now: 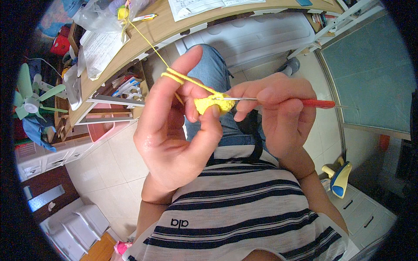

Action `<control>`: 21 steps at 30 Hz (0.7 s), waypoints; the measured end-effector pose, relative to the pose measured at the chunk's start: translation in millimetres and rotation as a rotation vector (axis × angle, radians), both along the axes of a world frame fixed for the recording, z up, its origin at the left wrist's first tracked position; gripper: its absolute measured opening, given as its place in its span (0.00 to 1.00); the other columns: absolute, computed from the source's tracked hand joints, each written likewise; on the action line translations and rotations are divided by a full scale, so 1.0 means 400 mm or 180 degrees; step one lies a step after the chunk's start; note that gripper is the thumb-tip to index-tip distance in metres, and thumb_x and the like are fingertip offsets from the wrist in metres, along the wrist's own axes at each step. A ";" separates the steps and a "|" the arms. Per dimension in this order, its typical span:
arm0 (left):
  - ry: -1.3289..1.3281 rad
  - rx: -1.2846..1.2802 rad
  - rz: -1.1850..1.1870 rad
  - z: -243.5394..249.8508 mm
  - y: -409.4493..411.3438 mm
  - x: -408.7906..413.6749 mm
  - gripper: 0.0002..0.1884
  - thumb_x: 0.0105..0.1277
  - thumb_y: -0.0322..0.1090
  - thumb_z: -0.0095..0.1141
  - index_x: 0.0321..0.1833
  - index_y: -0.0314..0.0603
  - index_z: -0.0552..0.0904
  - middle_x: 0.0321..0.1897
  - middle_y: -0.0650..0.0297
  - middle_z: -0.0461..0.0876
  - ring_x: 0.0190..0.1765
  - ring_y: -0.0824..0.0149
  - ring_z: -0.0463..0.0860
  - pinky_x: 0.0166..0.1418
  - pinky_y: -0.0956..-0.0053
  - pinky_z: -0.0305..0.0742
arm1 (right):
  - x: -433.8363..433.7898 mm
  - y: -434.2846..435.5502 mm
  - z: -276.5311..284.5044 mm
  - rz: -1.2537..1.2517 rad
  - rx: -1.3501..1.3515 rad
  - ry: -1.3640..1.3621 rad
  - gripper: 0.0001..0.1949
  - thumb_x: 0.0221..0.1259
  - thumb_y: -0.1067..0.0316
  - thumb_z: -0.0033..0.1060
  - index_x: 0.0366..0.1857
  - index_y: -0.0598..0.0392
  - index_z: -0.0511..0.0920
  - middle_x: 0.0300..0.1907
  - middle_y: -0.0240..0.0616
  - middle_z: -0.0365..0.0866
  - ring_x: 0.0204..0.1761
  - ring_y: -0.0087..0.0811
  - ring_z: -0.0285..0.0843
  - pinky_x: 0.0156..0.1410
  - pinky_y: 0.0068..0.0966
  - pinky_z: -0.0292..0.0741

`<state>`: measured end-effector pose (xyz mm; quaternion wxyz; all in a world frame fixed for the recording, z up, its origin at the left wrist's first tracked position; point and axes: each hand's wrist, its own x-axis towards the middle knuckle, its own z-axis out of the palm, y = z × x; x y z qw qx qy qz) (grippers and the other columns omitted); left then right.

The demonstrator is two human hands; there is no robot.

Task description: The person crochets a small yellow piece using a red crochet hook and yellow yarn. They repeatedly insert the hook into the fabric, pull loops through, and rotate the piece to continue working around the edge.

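My left hand (176,127) pinches a small yellow crocheted piece (209,106) between thumb and fingers. Yellow yarn (148,42) loops around its raised index finger and runs up to a small yellow yarn ball (123,13) by a plastic bag on the desk. In my right hand (284,111) is a crochet hook with a red handle (321,103); its metal tip lies at the top edge of the crocheted piece, where yarn meets it. Whether the tip is through a stitch, I cannot tell.
Beyond my hands curves a wooden desk (156,24) bearing an open notebook (209,6), loose written papers (101,53) and a pen (145,17). A green-bladed fan (31,105) stands at the left. Under the desk is a translucent plastic box (258,36); a glass panel (369,75) is at right.
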<state>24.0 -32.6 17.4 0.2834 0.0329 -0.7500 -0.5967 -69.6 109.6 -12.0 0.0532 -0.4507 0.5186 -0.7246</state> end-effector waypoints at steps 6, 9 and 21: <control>-0.0022 -0.1083 0.0428 0.003 0.006 0.004 0.31 0.59 0.19 0.58 0.67 0.28 0.67 0.41 0.64 0.78 0.41 0.74 0.76 0.46 0.84 0.71 | 0.003 0.000 0.007 -0.0429 0.0140 0.0902 0.20 0.73 0.49 0.39 0.40 0.58 0.72 0.38 0.43 0.79 0.44 0.43 0.81 0.53 0.42 0.79; 0.0081 -0.1741 0.0581 0.002 0.005 -0.002 0.31 0.58 0.17 0.57 0.67 0.29 0.67 0.40 0.64 0.78 0.39 0.75 0.75 0.41 0.86 0.70 | 0.005 0.002 0.010 -0.0550 0.0199 0.1289 0.15 0.67 0.55 0.50 0.41 0.56 0.76 0.41 0.42 0.80 0.48 0.45 0.81 0.53 0.39 0.79; 0.0118 0.0393 -0.0170 -0.003 0.023 -0.007 0.35 0.59 0.24 0.61 0.70 0.28 0.63 0.37 0.65 0.78 0.30 0.80 0.72 0.29 0.89 0.64 | 0.014 -0.034 -0.038 -0.0504 -0.0786 0.0883 0.13 0.64 0.65 0.59 0.50 0.55 0.77 0.46 0.44 0.77 0.50 0.47 0.79 0.54 0.38 0.78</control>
